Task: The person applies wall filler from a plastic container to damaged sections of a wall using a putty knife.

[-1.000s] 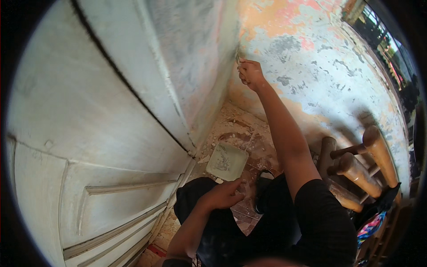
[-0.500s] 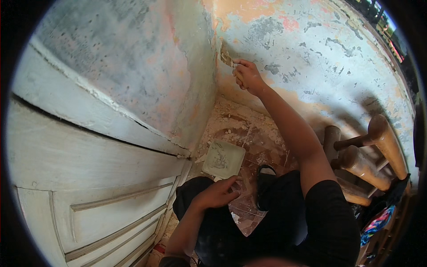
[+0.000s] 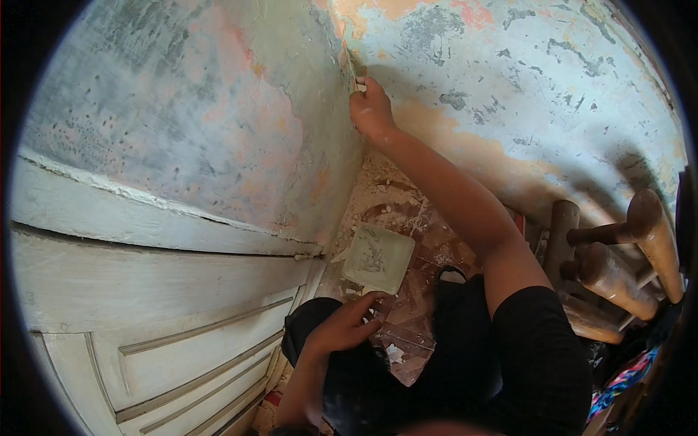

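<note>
My right hand (image 3: 372,109) is closed round a putty knife (image 3: 360,86) at the wall corner. Only a pale bit of the knife shows past my fingers; the rest is hidden by the hand. The knife's end is close to the corner seam, where the grey-pink wall (image 3: 240,123) meets the pale blue wall (image 3: 480,73) with its peeling paint. My left hand (image 3: 343,327) rests over my left knee, fingers loosely bent and apart, with nothing seen in it. Just beyond it, a square pale tray (image 3: 396,247) with grey smears sits on the floor.
Plaster crumbs (image 3: 382,185) litter the reddish tiled floor (image 3: 418,312) along the corner. A white panelled wooden door or cabinet (image 3: 196,291) stands at the left. Rounded wooden furniture legs (image 3: 618,280) and a multicoloured cloth (image 3: 625,381) are at the right.
My right hand has moved left, closer to the corner, and turned so that the knife is mostly hidden. My left hand stays at the knee. The whole view has shifted slightly.
</note>
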Tool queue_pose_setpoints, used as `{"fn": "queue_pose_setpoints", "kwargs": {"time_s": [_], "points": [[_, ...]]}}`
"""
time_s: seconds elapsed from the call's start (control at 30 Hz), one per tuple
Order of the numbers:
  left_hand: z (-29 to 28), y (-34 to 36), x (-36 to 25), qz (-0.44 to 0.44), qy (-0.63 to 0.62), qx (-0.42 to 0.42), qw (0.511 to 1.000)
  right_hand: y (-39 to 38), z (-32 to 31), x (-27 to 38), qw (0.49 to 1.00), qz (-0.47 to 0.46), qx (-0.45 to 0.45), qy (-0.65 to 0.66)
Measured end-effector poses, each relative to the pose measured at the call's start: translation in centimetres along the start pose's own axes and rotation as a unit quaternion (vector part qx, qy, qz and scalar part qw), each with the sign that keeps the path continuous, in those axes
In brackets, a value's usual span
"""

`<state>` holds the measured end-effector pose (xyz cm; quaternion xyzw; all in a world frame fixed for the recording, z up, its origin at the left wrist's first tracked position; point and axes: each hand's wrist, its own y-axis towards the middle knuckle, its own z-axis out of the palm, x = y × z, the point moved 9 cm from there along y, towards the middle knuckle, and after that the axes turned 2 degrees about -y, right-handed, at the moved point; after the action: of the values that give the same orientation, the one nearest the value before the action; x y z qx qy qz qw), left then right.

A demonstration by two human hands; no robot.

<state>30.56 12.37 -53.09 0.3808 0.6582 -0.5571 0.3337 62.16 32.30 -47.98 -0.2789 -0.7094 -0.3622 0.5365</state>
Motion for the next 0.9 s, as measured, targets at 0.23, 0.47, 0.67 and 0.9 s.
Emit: {"fn": "queue_pose_setpoints", "kwargs": {"time_s": [0.23, 0.47, 0.67, 0.9], "points": [[0.0, -1.1, 0.6, -0.006, -0.023, -0.005, 1.000, 0.3, 1.5, 0.1, 0.998, -0.018, -0.053, 0.038], [-0.6, -1.9, 1.0, -0.002, -0.018, -0.025, 1.000, -0.7, 2.3, 0.8, 0.957, 0.159, 0.151, 0.188], [-0.6, -0.5, 1.4, 0.015, -0.029, -0.026, 0.999, -2.4, -2.5, 0.1, 0.949, 0.170, 0.198, 0.176], [0.7, 1.2, 0.3, 0.034, 0.025, 0.010, 0.999, -3.1, -3.5, 1.1, 0.958, 0.177, 0.111, 0.198]]}}
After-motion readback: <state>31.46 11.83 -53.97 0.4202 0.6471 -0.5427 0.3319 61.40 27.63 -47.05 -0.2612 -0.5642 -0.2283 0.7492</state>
